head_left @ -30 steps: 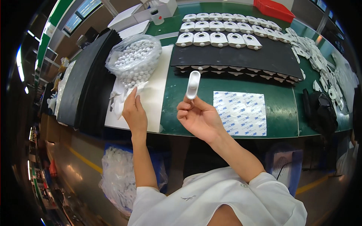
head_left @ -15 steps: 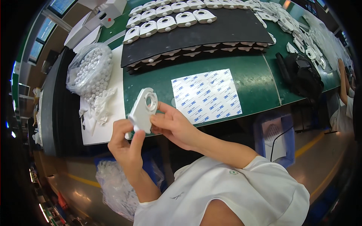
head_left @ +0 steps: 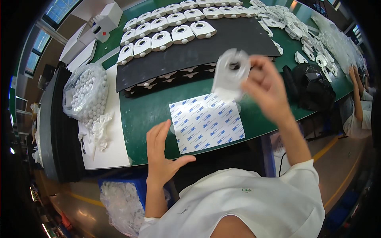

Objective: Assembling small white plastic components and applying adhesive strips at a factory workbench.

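Observation:
My right hand (head_left: 266, 89) grips the edge of a white plastic housing (head_left: 225, 81) with a round hole near its top. It is lifted above the table, over the far right part of a printed white sheet (head_left: 206, 127), and is slightly blurred. My left hand (head_left: 162, 154) holds nothing; its fingers and thumb are spread beside the sheet's left edge. Farther back, rows of similar white housings (head_left: 181, 35), each with a white ball at its near edge, stand on a black board (head_left: 222, 43).
Below the board lies another layer of parts. To the left, a clear bag of white balls (head_left: 89, 89) rests by crumpled white gloves (head_left: 101, 131). Loose white parts (head_left: 293, 29) are heaped at the far right, near a black bag (head_left: 315, 87) and another person's arm (head_left: 357, 95).
My right hand has carried the housing up and to the right. My left hand has let go of it, opened and moved right, towards the printed sheet.

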`<move>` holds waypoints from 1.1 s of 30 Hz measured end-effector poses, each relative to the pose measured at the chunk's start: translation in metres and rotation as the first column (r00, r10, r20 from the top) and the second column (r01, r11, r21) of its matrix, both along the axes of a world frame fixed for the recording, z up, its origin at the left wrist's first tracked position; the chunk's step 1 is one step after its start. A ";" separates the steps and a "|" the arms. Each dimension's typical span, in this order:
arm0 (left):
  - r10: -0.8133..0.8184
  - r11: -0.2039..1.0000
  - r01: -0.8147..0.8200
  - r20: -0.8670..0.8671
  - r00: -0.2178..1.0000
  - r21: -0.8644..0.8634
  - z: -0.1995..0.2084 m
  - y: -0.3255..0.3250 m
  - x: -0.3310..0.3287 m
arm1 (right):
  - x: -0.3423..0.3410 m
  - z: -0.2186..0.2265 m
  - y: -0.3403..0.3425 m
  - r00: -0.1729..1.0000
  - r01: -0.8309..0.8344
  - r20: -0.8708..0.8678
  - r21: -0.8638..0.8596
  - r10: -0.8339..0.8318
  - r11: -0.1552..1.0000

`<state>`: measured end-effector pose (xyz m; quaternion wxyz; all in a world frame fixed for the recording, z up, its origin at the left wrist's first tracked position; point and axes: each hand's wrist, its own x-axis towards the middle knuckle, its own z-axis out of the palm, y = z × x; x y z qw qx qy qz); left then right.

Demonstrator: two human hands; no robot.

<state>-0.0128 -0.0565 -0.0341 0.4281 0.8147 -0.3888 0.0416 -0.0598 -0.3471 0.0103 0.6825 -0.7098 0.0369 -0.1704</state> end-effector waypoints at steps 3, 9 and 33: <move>-0.024 0.984 0.021 0.016 1.000 0.175 -0.001 -0.007 0.015 | 0.052 0.003 -0.071 0.989 0.148 0.050 -0.232 -0.140 0.961; -0.153 0.899 0.133 0.014 0.988 0.417 0.007 -0.021 0.036 | 0.141 -0.001 -0.153 0.966 0.037 -0.184 -0.600 -0.183 0.799; 0.067 0.958 -0.071 0.024 0.997 0.280 -0.006 -0.033 0.053 | 0.003 -0.050 -0.024 0.953 -0.271 -0.301 -0.783 0.039 0.560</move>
